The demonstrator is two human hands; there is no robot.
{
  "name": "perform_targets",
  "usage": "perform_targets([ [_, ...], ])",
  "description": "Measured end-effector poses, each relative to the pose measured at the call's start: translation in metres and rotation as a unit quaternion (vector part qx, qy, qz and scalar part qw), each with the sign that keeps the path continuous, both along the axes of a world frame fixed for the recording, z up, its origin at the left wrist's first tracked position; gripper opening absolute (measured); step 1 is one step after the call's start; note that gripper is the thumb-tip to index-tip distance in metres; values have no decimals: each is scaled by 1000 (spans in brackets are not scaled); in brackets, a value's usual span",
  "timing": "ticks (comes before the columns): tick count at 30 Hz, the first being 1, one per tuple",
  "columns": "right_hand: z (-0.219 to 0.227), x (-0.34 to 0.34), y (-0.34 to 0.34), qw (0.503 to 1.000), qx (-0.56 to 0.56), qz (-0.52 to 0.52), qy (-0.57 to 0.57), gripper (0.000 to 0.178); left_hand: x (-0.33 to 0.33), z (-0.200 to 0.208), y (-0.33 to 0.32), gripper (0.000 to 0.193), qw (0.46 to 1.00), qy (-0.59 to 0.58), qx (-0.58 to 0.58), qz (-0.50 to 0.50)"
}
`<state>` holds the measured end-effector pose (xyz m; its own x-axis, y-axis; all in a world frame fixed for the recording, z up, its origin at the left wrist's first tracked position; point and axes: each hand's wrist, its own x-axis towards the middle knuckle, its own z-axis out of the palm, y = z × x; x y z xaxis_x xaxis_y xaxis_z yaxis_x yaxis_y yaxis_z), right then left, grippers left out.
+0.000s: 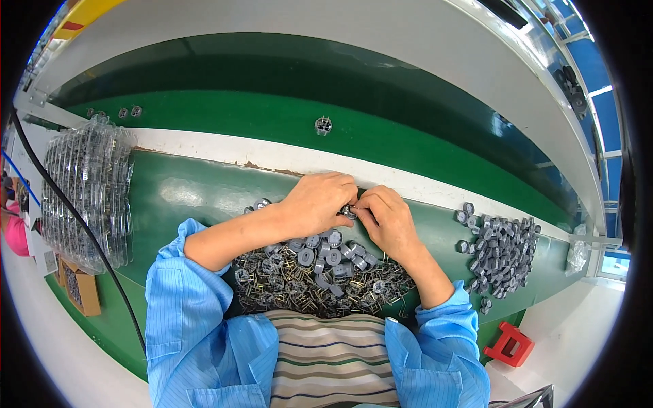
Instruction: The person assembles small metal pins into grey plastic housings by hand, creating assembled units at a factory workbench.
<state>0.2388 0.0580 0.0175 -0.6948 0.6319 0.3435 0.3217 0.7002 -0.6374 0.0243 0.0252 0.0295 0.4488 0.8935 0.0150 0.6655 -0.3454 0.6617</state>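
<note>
My left hand (318,205) pinches a small round grey plastic part (348,212) above the green worktop. Right beside it, my right hand (389,221) has its thumb and forefinger pressed together at that same part; whatever lies between those fingertips is too small to make out. Below both hands, close to my body, spreads a heap of thin metal pins (360,289). Grey plastic caps (330,253) lie on the heap's upper side. A few more grey parts (261,204) sit partly hidden behind my left forearm.
On the right is a large pile of grey parts (503,255). Stacked clear plastic trays (88,194) stand at the left, crossed by a black cable (75,214). Beyond a white ledge (204,144), a green belt (238,112) carries a grey part (323,125). A red stool (510,345) stands lower right.
</note>
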Motion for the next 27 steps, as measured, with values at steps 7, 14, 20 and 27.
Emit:
perform_targets([
  [7,-2,3,-3,999,-27,-1,-44,22,-1,-17,-2,36,999,-15,49,-5],
  [14,56,71,2,964,-233,65,-110,30,-41,24,14,35,991,-39,98,85],
  [20,71,122,-25,937,-237,80,-245,51,-140,9,52,30,940,128,94,303],
  [27,57,104,-28,922,-298,53,-242,33,-192,-9,46,43,913,188,145,332],
])
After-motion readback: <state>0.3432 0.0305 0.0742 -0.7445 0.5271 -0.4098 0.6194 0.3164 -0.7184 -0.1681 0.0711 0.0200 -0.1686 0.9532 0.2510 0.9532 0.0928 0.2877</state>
